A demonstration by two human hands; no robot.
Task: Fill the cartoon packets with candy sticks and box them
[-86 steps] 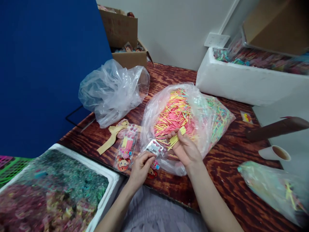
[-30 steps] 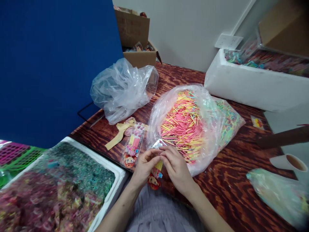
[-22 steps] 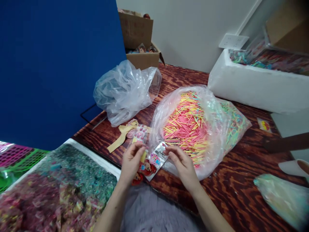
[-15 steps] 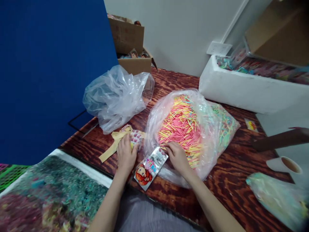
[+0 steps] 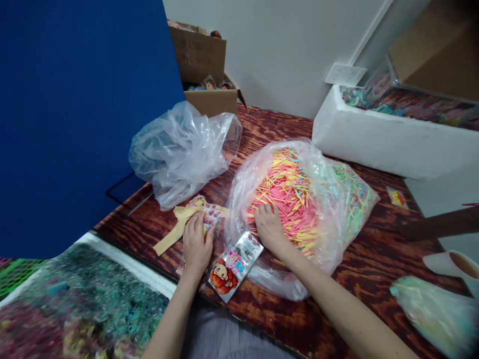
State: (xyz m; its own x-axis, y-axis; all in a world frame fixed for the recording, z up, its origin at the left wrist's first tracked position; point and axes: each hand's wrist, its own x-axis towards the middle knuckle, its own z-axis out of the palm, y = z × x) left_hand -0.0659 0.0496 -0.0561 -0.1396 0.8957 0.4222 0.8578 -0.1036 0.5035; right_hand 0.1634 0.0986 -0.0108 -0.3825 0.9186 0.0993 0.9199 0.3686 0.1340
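Head view, near to far: at the lower left of the frame a white foam tray (image 5: 166, 279) holds blurred, speckled green and pink scraps. Just past the tabletop (image 5: 352, 279) edge lies an empty printed packet (image 5: 235, 259), flat glossy film with a cartoon face, between the two hands. The left hand (image 5: 196, 244) rests palm down on a filled packet (image 5: 209, 219) at lower centre, fingers spread flat and pinning it rather than closed round anything. The right hand (image 5: 270, 227) lies palm down on the coloured sticks (image 5: 290, 192) inside a large clear bag (image 5: 337, 214) at the centre of the frame; its fingertips are curled into the heap, and I cannot tell whether its grip has closed on any.

The sticks look thin, stiff and very light, smooth enough to slide and scatter, so a pinch across the middle of a small aligned bundle should hold best. The packet film seems limp and slick; its edge near the opening is the place to take it.

Farther back sit a crumpled empty bag (image 5: 183, 149), a cardboard box (image 5: 209, 97) and, upper right, a long white foam box (image 5: 377, 144).
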